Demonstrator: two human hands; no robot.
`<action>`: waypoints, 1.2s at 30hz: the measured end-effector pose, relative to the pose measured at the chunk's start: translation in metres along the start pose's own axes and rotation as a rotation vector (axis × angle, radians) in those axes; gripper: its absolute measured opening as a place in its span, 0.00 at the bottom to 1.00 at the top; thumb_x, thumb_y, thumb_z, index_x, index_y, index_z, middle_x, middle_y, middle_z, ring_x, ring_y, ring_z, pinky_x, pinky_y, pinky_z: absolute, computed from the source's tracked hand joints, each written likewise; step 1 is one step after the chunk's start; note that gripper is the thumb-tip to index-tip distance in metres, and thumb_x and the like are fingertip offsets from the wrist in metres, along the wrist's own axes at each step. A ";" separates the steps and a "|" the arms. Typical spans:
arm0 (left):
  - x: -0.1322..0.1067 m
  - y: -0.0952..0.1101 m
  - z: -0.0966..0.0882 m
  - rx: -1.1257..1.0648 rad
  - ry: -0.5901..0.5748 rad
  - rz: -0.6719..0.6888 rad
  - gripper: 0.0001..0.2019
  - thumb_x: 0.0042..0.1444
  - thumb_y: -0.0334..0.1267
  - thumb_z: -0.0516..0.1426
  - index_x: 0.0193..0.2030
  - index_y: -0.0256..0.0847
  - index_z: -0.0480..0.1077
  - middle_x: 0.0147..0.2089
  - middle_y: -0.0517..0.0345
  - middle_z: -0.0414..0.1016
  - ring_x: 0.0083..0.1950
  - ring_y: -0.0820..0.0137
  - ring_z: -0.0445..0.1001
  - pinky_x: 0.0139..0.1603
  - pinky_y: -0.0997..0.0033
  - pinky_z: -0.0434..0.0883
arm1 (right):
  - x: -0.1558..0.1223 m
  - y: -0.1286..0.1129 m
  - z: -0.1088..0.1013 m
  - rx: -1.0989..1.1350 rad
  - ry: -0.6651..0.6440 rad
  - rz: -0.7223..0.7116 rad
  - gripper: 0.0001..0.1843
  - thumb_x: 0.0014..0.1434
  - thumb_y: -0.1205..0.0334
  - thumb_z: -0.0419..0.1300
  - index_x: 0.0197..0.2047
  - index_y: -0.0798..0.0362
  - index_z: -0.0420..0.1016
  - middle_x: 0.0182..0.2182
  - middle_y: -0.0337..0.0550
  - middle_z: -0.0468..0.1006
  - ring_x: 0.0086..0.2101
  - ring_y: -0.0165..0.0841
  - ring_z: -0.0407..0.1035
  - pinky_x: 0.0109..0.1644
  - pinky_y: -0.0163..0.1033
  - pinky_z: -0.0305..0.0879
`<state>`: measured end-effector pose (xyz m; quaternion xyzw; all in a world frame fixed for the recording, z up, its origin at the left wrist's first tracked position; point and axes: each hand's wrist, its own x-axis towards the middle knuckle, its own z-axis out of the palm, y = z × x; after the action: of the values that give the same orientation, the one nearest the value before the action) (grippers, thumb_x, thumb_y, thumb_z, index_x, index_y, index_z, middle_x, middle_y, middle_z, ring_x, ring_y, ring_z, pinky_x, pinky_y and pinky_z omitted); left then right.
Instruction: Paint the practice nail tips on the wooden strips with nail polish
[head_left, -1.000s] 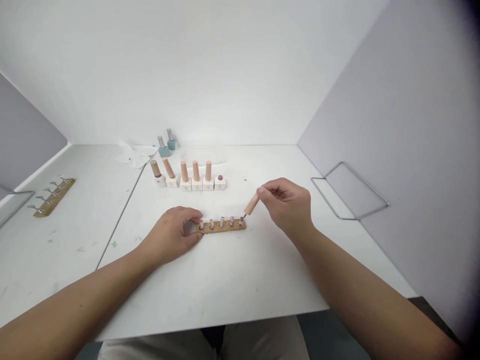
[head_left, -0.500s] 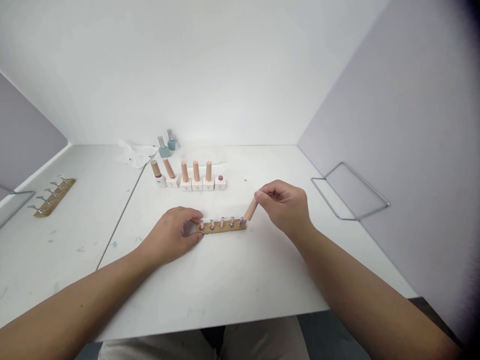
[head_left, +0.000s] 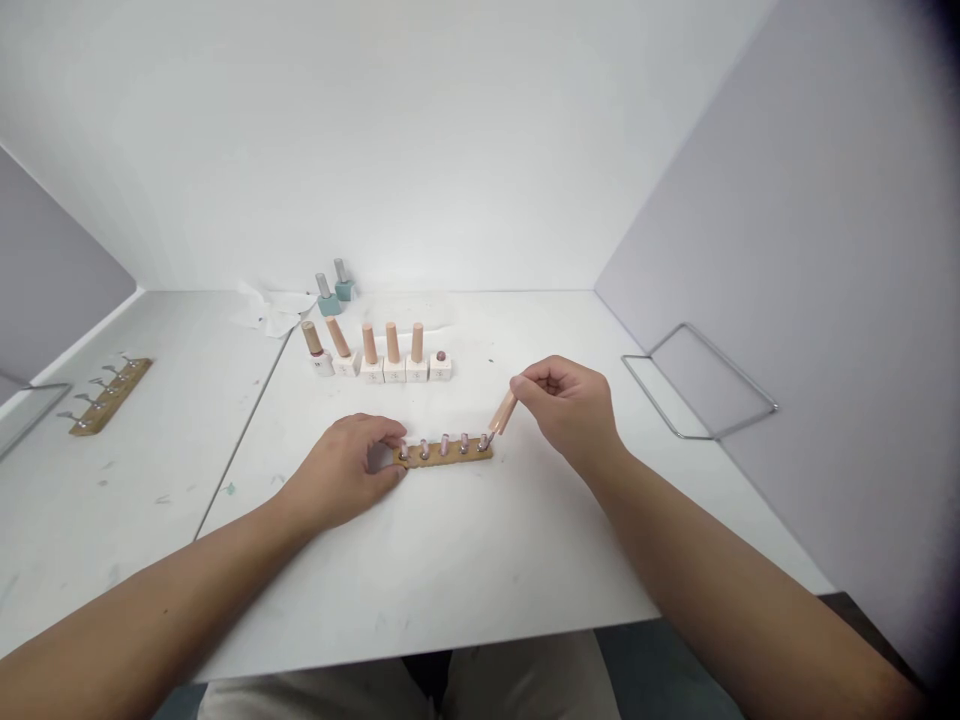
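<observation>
Desk point(head_left: 465, 560), far left: I see a rear wooden strip point(head_left: 114, 400) bearing metal stands point(head_left: 96, 403). Next, near the back wall, lie crumpled white tissue point(head_left: 281, 315) and two teal polish bottles point(head_left: 329, 303). In front of these stands a row: one gold-capped bottle point(head_left: 318, 362), four peach-capped bottles point(head_left: 394, 370) and, at the right end, one uncapped bottle point(head_left: 441, 370). Nearer to me, the left hand point(head_left: 349, 470) is partly closed, thumb and fingers gripping the left end of the front wooden strip point(head_left: 442, 457), which holds five pinkish nail tips point(head_left: 445, 443). The right hand point(head_left: 570, 405) pinches a peach brush cap point(head_left: 504, 411), tilted, its brush at the rightmost nail tip; I cannot tell whether they touch. Far right: a bent wire frame point(head_left: 731, 367).
</observation>
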<state>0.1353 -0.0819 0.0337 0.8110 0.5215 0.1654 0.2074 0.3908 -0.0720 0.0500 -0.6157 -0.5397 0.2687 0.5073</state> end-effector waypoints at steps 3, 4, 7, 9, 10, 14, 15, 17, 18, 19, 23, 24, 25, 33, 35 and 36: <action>0.000 0.000 0.000 0.003 0.000 0.008 0.16 0.51 0.41 0.56 0.47 0.45 0.71 0.46 0.56 0.76 0.41 0.62 0.73 0.43 0.61 0.71 | 0.001 -0.001 0.001 -0.013 0.022 0.039 0.07 0.47 0.61 0.60 0.21 0.52 0.68 0.18 0.37 0.71 0.18 0.24 0.54 0.20 0.34 0.51; 0.000 0.000 0.000 0.004 -0.001 0.008 0.16 0.50 0.41 0.56 0.47 0.45 0.71 0.46 0.56 0.76 0.41 0.62 0.73 0.43 0.61 0.71 | 0.001 -0.002 0.001 -0.021 0.035 0.042 0.07 0.47 0.61 0.60 0.21 0.52 0.68 0.18 0.37 0.70 0.18 0.24 0.54 0.20 0.34 0.51; 0.000 0.000 0.000 -0.004 -0.003 0.005 0.16 0.50 0.41 0.56 0.47 0.45 0.71 0.47 0.55 0.76 0.41 0.62 0.73 0.42 0.62 0.72 | 0.000 -0.006 0.002 -0.052 0.082 0.033 0.07 0.48 0.61 0.60 0.21 0.52 0.69 0.18 0.36 0.68 0.19 0.24 0.55 0.21 0.33 0.53; 0.000 -0.001 0.000 -0.008 0.003 0.000 0.16 0.50 0.41 0.56 0.47 0.45 0.71 0.46 0.55 0.76 0.42 0.62 0.73 0.42 0.62 0.72 | -0.001 -0.006 0.003 -0.068 0.113 0.034 0.08 0.47 0.60 0.61 0.21 0.52 0.69 0.18 0.36 0.68 0.19 0.25 0.57 0.21 0.34 0.54; 0.000 -0.001 0.000 -0.007 0.004 -0.001 0.16 0.50 0.41 0.56 0.47 0.45 0.71 0.47 0.55 0.76 0.42 0.61 0.73 0.43 0.61 0.72 | -0.001 -0.006 0.003 -0.072 0.124 0.036 0.08 0.47 0.60 0.61 0.22 0.52 0.70 0.18 0.36 0.68 0.19 0.25 0.57 0.21 0.34 0.55; 0.000 -0.002 0.001 0.001 0.004 0.004 0.16 0.50 0.41 0.56 0.47 0.45 0.71 0.47 0.55 0.76 0.44 0.61 0.73 0.43 0.62 0.71 | 0.001 -0.001 0.001 -0.078 0.145 0.013 0.07 0.48 0.59 0.60 0.23 0.52 0.70 0.19 0.36 0.69 0.19 0.25 0.57 0.21 0.33 0.54; -0.001 -0.003 0.001 0.002 0.004 0.006 0.16 0.50 0.41 0.56 0.47 0.45 0.71 0.47 0.56 0.76 0.44 0.61 0.73 0.43 0.62 0.71 | 0.002 0.000 0.000 -0.072 0.147 0.003 0.08 0.49 0.59 0.61 0.23 0.52 0.70 0.19 0.36 0.68 0.19 0.25 0.57 0.20 0.33 0.54; -0.001 -0.003 0.001 0.002 0.006 0.006 0.16 0.50 0.41 0.56 0.47 0.45 0.71 0.47 0.56 0.76 0.44 0.61 0.73 0.43 0.62 0.71 | 0.003 0.001 -0.001 -0.048 0.141 -0.011 0.08 0.49 0.59 0.61 0.23 0.52 0.70 0.18 0.35 0.67 0.19 0.24 0.56 0.20 0.33 0.54; -0.001 -0.003 0.001 0.001 0.004 0.005 0.16 0.50 0.41 0.56 0.47 0.45 0.71 0.47 0.56 0.76 0.44 0.61 0.73 0.43 0.62 0.71 | 0.003 0.001 -0.002 -0.034 0.133 -0.015 0.07 0.48 0.59 0.61 0.23 0.52 0.69 0.18 0.35 0.66 0.19 0.24 0.56 0.20 0.33 0.54; -0.001 -0.002 0.001 0.001 0.003 0.004 0.16 0.51 0.41 0.56 0.47 0.45 0.71 0.47 0.56 0.76 0.44 0.61 0.73 0.43 0.62 0.71 | 0.002 0.000 -0.002 -0.024 0.122 -0.017 0.07 0.48 0.60 0.60 0.22 0.52 0.69 0.18 0.34 0.65 0.19 0.24 0.56 0.21 0.33 0.54; -0.001 -0.001 0.000 0.005 0.005 -0.004 0.16 0.50 0.41 0.56 0.47 0.45 0.71 0.46 0.55 0.76 0.43 0.61 0.73 0.43 0.62 0.71 | -0.001 -0.004 0.001 -0.013 0.047 -0.008 0.07 0.47 0.62 0.60 0.21 0.53 0.68 0.18 0.36 0.68 0.20 0.24 0.56 0.21 0.33 0.54; 0.000 -0.001 0.000 0.004 0.007 -0.003 0.16 0.50 0.41 0.56 0.47 0.45 0.71 0.47 0.55 0.75 0.43 0.61 0.73 0.42 0.62 0.71 | -0.002 -0.004 0.002 -0.018 0.038 -0.005 0.07 0.48 0.62 0.60 0.21 0.53 0.68 0.19 0.36 0.68 0.19 0.24 0.56 0.21 0.33 0.53; 0.000 -0.001 0.001 0.003 0.009 -0.002 0.15 0.50 0.41 0.56 0.46 0.45 0.71 0.46 0.55 0.75 0.43 0.62 0.73 0.42 0.62 0.71 | -0.002 -0.005 0.003 -0.025 0.037 -0.003 0.07 0.48 0.62 0.60 0.21 0.53 0.68 0.18 0.36 0.68 0.19 0.24 0.56 0.20 0.33 0.53; -0.001 0.000 0.000 0.012 -0.002 -0.006 0.15 0.51 0.41 0.56 0.47 0.45 0.71 0.46 0.56 0.76 0.43 0.61 0.73 0.43 0.61 0.71 | 0.002 0.000 0.003 -0.085 0.134 0.008 0.07 0.49 0.59 0.61 0.23 0.52 0.71 0.19 0.36 0.69 0.20 0.25 0.59 0.21 0.33 0.57; -0.001 0.000 -0.001 0.007 -0.006 -0.007 0.16 0.51 0.41 0.56 0.47 0.45 0.71 0.47 0.56 0.76 0.44 0.61 0.73 0.44 0.61 0.71 | 0.003 0.002 0.002 -0.088 0.147 -0.009 0.08 0.49 0.58 0.61 0.24 0.52 0.71 0.20 0.36 0.69 0.21 0.26 0.59 0.21 0.33 0.57; -0.001 0.000 -0.001 0.005 -0.006 -0.006 0.16 0.51 0.41 0.56 0.47 0.45 0.71 0.47 0.56 0.76 0.44 0.61 0.73 0.43 0.61 0.71 | 0.003 0.003 0.001 -0.088 0.151 -0.015 0.08 0.50 0.57 0.61 0.24 0.52 0.71 0.20 0.37 0.69 0.21 0.26 0.60 0.21 0.33 0.57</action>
<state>0.1344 -0.0826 0.0347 0.8104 0.5236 0.1608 0.2076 0.3918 -0.0681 0.0476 -0.6519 -0.5159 0.1935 0.5209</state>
